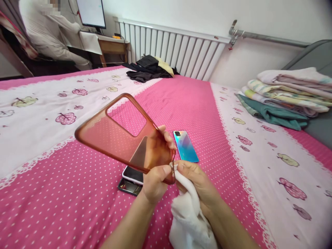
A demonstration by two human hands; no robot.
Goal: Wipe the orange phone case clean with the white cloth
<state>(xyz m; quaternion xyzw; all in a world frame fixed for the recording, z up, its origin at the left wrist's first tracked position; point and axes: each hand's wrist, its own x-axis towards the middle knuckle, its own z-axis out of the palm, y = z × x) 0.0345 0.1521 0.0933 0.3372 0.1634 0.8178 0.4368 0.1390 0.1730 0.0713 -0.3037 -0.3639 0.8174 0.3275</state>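
Observation:
My left hand point(155, 181) grips a translucent orange-brown phone case point(118, 135) near its lower end, thumb on the edge and fingers behind it. The case is tilted, with its large camera cutout towards the upper left. My right hand point(194, 180) pinches a white cloth point(189, 218) against the case's bottom edge; the rest of the cloth hangs down below. Behind the case, partly covered by it, a phone in a pale-edged case point(132, 174) lies over a black one point(129, 188). Just beyond my hands a shiny blue phone point(186, 147) rests back up.
The bed has a pink dotted cover point(85, 193). Folded bedding point(287, 97) is stacked at the right, and dark clothes point(149, 67) lie at the far edge by a white radiator point(173, 48). A person point(49, 38) sits at a desk with a monitor point(92, 14).

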